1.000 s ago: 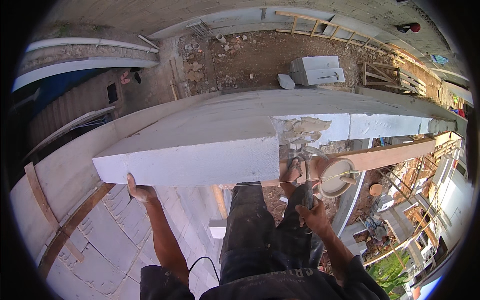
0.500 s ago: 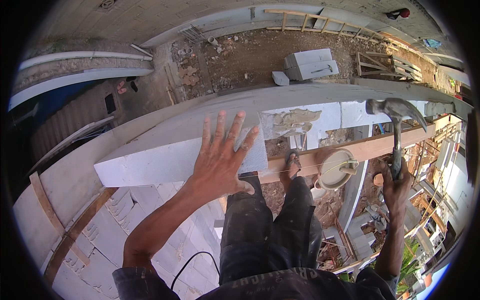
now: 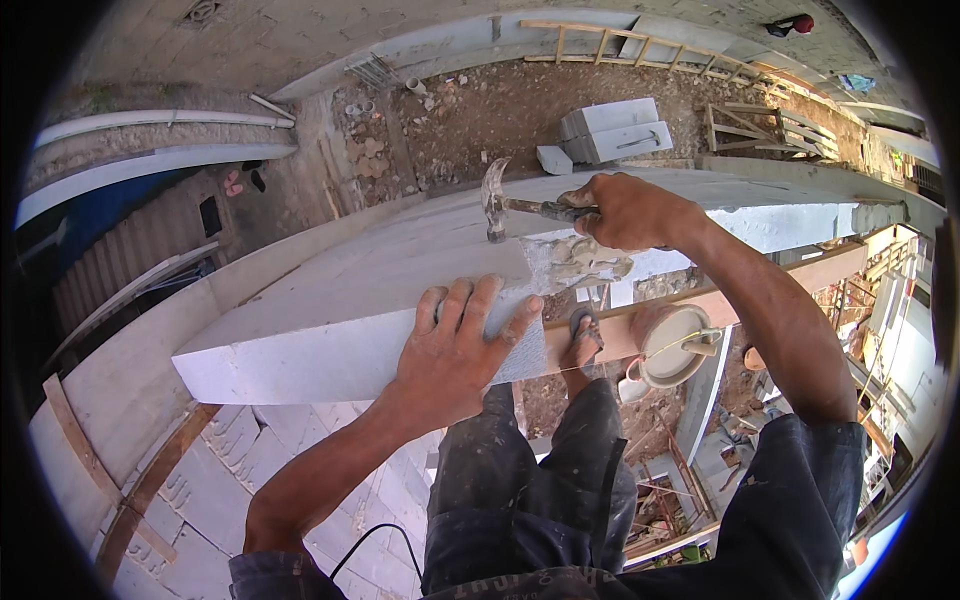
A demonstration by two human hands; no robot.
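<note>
A long white lightweight block [image 3: 330, 310] lies on top of a wall of white blocks [image 3: 250, 470]. My left hand [image 3: 455, 350] presses flat on the block's near right end, fingers spread. My right hand [image 3: 625, 212] grips the handle of a claw hammer [image 3: 497, 200], whose steel head hangs just above the block's top face near that end. Grey mortar [image 3: 575, 262] shows at the joint between this block and the one to its right [image 3: 790, 225]. My legs in dark paint-spattered trousers stand on a wooden plank [image 3: 820, 268] below.
A white bucket [image 3: 672, 345] stands on the plank by my sandalled foot [image 3: 583, 335]. Far below lie bare ground with rubble, stacked white blocks [image 3: 612, 130] and a wooden ladder [image 3: 650, 45]. There is a steep drop on the right, with scaffolding timber.
My right hand has swung the hammer from the far right over to the block's end. My left hand has slid lower on the block, toward its right corner.
</note>
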